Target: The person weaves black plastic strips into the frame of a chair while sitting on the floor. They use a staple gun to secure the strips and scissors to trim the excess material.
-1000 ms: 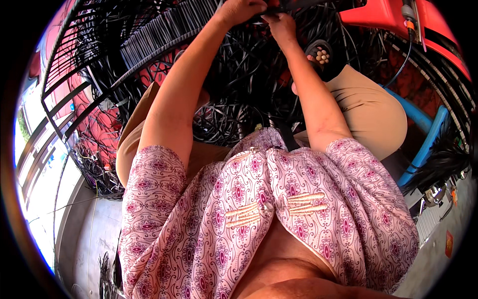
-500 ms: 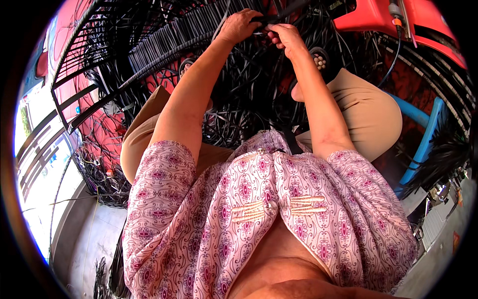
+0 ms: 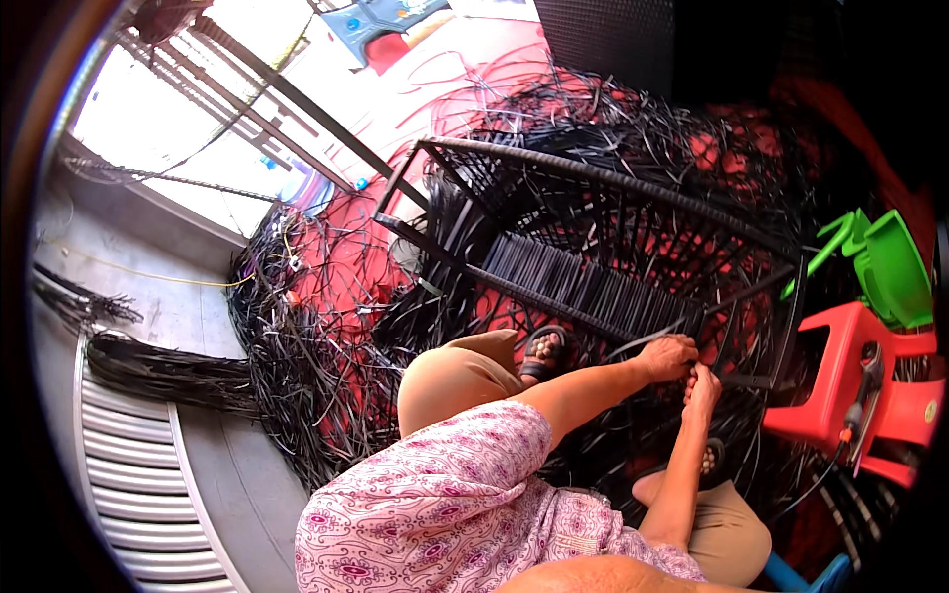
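Observation:
A black woven frame (image 3: 583,287), like a long basket or seat body, stands tilted in front of me, with close-set black strips wound along its lower side. At its near right end my left hand (image 3: 669,358) is closed, its fingers pinched on a thin black strip. Just below, my right hand (image 3: 703,388) is closed too, its fingertips pressed together on the strip against the left hand. The fingers partly hide the strip. Close by the left hand, a thin greyish strip end (image 3: 643,339) curves out.
Loose black strips (image 3: 326,395) lie in heaps over the red floor. A red plastic stool (image 3: 825,341) with a corded tool (image 3: 870,381) on it stands at right, a green plastic chair (image 3: 890,267) behind. A slatted metal rack (image 3: 138,474) lies at left.
My view has swung left and up, so the whole frame now shows and my hands appear lower right. Both hands stay close together at the frame, fingers still pinched.

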The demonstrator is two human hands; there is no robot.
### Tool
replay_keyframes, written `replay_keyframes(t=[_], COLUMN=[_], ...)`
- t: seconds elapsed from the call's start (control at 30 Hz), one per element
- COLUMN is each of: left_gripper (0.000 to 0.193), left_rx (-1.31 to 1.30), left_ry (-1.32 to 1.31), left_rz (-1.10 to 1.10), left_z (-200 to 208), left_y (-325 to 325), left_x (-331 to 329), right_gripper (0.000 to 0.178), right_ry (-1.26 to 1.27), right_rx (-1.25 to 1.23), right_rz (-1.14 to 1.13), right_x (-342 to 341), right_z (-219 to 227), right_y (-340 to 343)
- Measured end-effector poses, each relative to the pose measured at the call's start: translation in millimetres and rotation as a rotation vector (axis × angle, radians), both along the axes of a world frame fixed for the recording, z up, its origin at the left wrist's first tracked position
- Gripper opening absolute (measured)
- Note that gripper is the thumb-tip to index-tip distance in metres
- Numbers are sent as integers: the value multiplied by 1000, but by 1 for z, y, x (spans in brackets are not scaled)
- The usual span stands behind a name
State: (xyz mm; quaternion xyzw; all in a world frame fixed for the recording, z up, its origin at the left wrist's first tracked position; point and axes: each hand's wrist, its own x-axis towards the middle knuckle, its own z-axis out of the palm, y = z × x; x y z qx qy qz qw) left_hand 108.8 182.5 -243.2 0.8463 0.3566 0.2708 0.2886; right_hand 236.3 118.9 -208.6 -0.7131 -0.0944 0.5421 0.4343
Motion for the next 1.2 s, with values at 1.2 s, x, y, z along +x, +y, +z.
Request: replay_keyframes(t=[1.2], left_gripper=[36], left_rx=[-366], left_ry=[-33], left_rz=[41], left_z=[17], left_y=[65], left_x=[17], right_gripper=[38], right_ry=[-594], right_rx=[849], right_rz=[-153], right_x=[24], right_z=[48], right_y=[66])
